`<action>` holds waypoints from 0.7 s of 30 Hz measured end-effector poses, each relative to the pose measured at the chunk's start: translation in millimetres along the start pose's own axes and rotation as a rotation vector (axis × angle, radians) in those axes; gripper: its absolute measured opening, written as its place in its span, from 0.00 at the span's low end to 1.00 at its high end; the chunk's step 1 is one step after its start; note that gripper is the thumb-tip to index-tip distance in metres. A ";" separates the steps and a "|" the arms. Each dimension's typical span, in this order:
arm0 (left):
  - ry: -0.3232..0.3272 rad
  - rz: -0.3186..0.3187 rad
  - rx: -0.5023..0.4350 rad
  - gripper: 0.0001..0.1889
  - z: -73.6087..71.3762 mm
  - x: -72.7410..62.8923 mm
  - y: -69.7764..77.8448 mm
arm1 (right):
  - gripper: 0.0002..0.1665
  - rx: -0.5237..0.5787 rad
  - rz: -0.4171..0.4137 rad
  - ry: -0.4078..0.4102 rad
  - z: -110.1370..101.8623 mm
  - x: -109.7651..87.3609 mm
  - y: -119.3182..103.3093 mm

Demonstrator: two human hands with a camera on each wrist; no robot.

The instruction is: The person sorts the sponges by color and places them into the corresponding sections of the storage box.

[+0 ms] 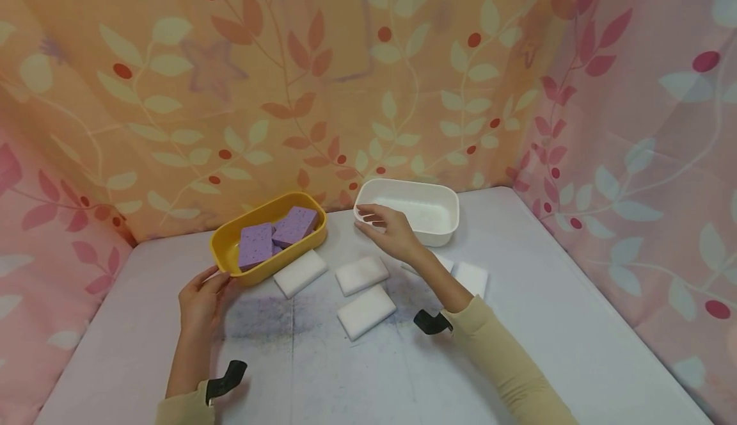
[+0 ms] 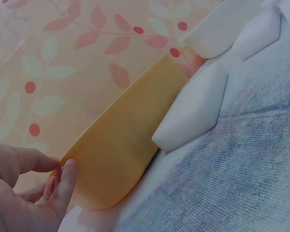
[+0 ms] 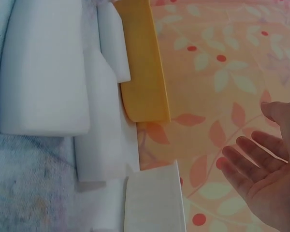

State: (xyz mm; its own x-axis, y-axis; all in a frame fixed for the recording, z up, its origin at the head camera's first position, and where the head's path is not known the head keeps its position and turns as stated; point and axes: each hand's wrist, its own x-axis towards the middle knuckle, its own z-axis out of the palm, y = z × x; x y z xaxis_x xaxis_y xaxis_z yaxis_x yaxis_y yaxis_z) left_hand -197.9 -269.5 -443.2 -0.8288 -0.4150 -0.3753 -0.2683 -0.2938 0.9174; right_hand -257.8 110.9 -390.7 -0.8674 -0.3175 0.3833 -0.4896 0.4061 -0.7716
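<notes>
Tub (image 1: 249, 277), yellow, back left of the desk (image 1: 322, 374), purple sponges (image 1: 256, 246) piled inside. Left hand (image 1: 201, 297) pinches its near-left rim between thumb and fingers. Right hand (image 1: 391, 230) loosely spread, nothing in it, at the left end of the white bin (image 1: 439, 237); can't tell from here if it touches. Five white blocks (image 1: 366, 312) lie flat in front

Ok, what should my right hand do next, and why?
Your right hand could perhaps pick up a white block: it holds nothing, several such blocks lie loose on the table, and the white tub near it looks empty.
</notes>
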 end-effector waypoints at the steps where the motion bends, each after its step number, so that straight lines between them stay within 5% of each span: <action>1: -0.003 0.018 0.019 0.31 -0.4 -0.2 -0.6 | 0.25 0.004 0.003 0.006 -1.2 -0.9 0.5; 21: 0.023 0.114 0.213 0.31 2.0 -9.6 1.7 | 0.23 0.051 0.046 0.116 -27.6 -19.1 14.1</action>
State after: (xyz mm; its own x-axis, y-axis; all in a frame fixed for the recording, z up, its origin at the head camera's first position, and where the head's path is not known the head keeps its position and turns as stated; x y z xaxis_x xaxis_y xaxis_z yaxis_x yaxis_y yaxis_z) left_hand -191.4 -264.3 -437.8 -0.8487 -0.4555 -0.2688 -0.2735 -0.0571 0.9602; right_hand -250.6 146.3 -394.9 -0.8949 -0.1967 0.4006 -0.4462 0.3726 -0.8137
